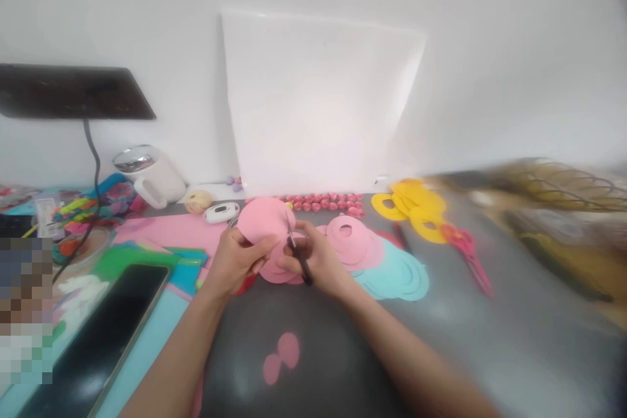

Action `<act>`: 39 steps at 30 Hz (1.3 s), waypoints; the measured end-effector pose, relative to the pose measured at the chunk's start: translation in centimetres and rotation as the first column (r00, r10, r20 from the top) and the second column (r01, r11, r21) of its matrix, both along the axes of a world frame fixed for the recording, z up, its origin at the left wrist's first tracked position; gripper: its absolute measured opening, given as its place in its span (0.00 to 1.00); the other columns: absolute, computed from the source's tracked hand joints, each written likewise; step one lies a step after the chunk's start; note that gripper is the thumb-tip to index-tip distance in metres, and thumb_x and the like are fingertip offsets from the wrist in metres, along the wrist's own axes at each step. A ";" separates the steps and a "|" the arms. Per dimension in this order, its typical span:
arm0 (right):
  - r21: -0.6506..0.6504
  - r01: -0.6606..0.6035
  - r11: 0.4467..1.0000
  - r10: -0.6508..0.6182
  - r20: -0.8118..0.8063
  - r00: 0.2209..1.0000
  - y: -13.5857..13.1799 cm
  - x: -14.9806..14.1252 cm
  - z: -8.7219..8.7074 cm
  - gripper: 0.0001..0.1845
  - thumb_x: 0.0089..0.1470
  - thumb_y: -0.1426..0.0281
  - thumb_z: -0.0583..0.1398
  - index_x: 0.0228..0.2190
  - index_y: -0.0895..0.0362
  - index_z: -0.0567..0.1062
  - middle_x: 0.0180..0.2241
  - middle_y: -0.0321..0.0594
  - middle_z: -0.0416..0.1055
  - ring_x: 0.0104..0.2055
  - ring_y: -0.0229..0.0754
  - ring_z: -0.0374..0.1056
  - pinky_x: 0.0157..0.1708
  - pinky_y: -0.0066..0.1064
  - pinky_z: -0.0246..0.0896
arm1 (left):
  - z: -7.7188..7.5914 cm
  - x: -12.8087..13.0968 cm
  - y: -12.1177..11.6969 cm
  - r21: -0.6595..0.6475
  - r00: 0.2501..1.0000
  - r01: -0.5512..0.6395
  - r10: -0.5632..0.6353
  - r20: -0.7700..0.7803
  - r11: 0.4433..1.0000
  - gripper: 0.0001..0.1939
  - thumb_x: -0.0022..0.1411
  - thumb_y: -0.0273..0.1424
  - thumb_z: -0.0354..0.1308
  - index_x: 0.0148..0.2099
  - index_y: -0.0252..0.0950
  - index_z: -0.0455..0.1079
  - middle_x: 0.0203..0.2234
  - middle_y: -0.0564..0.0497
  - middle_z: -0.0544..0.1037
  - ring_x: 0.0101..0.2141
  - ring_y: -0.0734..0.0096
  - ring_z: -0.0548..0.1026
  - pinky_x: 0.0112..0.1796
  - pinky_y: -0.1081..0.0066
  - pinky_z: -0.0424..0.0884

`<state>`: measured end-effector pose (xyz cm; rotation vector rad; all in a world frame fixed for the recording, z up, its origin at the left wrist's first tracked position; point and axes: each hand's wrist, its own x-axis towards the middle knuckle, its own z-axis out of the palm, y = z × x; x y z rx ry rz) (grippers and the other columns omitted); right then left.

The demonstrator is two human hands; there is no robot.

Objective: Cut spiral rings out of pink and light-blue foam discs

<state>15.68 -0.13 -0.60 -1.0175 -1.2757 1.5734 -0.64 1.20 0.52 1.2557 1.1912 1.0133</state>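
Note:
My left hand (240, 258) is closed on the lower edge of a round pink paper disc (262, 221) and holds it up above the table. My right hand (316, 258) grips a small pair of dark-handled scissors (300, 260), whose blades meet the disc's right side. Whether the blades are apart I cannot tell. Below and behind the hands lie more pink paper circles (277, 269). Just right of my right hand are pink rings (347, 238) and a fan of light blue rings (401, 277). Two small pink ovals (288, 349) lie on the table nearer to me.
Pink-handled scissors (470, 251) lie at the right beside yellow rings (416, 202). Several red beads or pieces (328, 201) line the back. A phone (108, 333) rests on coloured sheets at the left, near a white mug (151, 176). A wire basket (563, 179) stands far right.

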 end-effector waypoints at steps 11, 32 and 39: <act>0.024 -0.004 1.000 0.004 0.023 1.000 -0.1 0.1 0.1 0.30 0.41 0.68 0.68 0.44 0.56 0.62 0.20 0.26 0.63 0.20 0.31 0.56 0.19 0.23 0.50 | -0.6 -0.4 0.2 0.037 0.998 -0.009 0.007 0.056 0.999 0.17 0.49 0.30 0.64 0.17 0.33 0.61 0.09 0.58 0.60 0.12 0.85 0.54 0.15 0.78 0.48; -0.026 0.022 0.999 -0.019 0.113 0.993 -0.1 -0.1 0.3 0.30 0.40 0.66 0.67 0.44 0.57 0.63 0.19 0.28 0.66 0.20 0.34 0.61 0.20 0.24 0.55 | 0.1 0.1 0.2 0.005 0.980 -0.084 0.082 0.184 0.996 0.13 0.48 0.33 0.66 0.22 0.32 0.67 0.13 0.57 0.68 0.10 0.86 0.58 0.12 0.80 0.50; 0.019 0.006 1.000 -0.005 -0.018 1.000 0.2 0.1 -0.1 0.32 0.38 0.69 0.69 0.44 0.55 0.61 0.22 0.27 0.65 0.22 0.32 0.58 0.22 0.24 0.54 | -0.2 -0.1 0.1 0.024 0.993 -0.059 0.056 0.100 0.998 0.13 0.46 0.29 0.66 0.19 0.32 0.65 0.10 0.58 0.65 0.10 0.86 0.56 0.12 0.79 0.48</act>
